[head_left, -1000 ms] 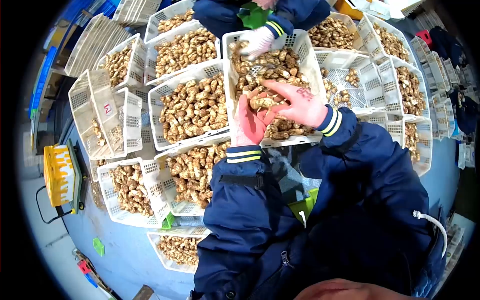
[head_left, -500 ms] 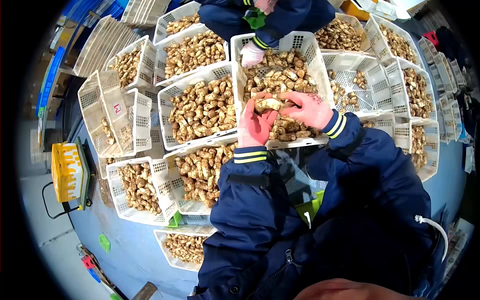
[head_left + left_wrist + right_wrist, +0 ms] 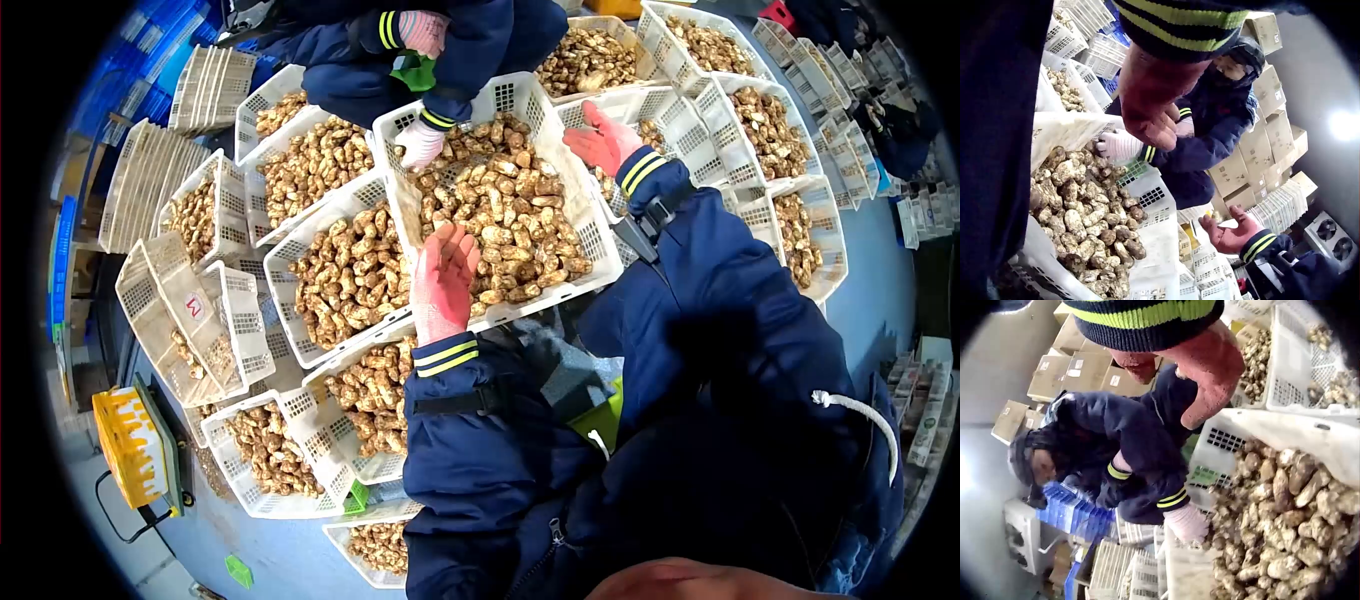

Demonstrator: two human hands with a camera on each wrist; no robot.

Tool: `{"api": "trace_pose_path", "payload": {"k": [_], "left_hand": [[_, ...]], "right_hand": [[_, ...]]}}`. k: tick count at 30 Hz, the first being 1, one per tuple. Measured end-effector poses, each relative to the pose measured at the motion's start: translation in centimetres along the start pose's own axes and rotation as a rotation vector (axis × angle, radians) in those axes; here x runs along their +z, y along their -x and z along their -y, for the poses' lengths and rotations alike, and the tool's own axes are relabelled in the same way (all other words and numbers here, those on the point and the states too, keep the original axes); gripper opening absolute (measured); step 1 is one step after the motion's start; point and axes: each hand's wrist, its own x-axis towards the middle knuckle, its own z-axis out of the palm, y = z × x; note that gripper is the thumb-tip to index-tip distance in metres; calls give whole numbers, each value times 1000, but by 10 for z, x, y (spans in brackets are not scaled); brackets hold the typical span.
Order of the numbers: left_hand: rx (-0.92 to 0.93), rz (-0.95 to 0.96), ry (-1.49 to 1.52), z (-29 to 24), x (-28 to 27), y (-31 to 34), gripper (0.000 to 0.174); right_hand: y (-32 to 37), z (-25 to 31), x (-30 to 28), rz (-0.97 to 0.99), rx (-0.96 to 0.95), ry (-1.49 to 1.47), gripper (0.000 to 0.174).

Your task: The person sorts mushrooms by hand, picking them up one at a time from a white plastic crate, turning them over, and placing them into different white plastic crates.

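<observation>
While the left grip (image 3: pixel 445 285) and right grip (image 3: pixel 605 142) are released, we record them near the near-left corner and right edge of the central white crate (image 3: pixel 600 245); mushrooms (image 3: pixel 510 215) lie heaped inside.

A yellow-and-white box (image 3: pixel 133 445) sits on a black-handled cart (image 3: pixel 170 450); a small green plastic piece (image 3: pixel 238 571) lies on the blue floor (image 3: pixel 285 560). Brown cardboard boxes (image 3: pixel 1260 150) stand stacked near a pale twin-fan unit (image 3: pixel 1333 240).
</observation>
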Motion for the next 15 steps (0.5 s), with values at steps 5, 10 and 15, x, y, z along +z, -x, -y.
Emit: {"api": "trace_pose_path", "payload": {"k": [5, 10, 15], "left_hand": [[7, 29, -27, 0, -4, 2, 51], [16, 59, -32, -1, -5, 2, 53], [29, 89, -31, -2, -3, 3, 54]], "right_hand": [[-1, -18, 8, 107, 64, 565, 33], [-5, -38, 22, 212, -49, 788, 29], [-4, -46, 23, 263, -33, 1260, 27]]}}
